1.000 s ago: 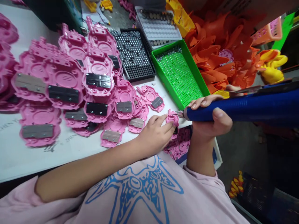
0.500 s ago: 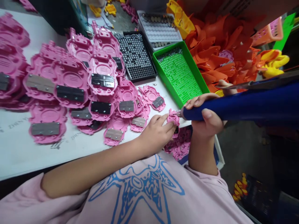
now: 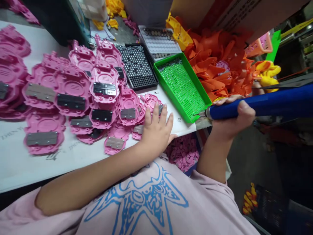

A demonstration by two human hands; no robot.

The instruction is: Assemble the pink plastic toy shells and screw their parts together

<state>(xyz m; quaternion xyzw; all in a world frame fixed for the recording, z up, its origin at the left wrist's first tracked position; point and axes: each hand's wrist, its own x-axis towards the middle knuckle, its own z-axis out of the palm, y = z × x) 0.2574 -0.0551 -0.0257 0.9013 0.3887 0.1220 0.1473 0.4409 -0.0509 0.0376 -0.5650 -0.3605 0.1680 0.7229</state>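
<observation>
A white sheet with faint printed lettering covers the table (image 3: 14,171), whose near edge slants up toward the right. Beyond its right end lies a dull grey floor (image 3: 256,166), sinking into deep shadow at the far right. A large box (image 3: 239,19) with printed letters closes off the back. In the upper right corner, what seem to be shelves (image 3: 304,45) are cluttered and blurred. Cool, dim light leaves pale glare on the tabletop.

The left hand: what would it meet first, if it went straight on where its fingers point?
Probably the pink part with the grey plate, right in front of the left hand; I cannot tell whether they touch.
</observation>
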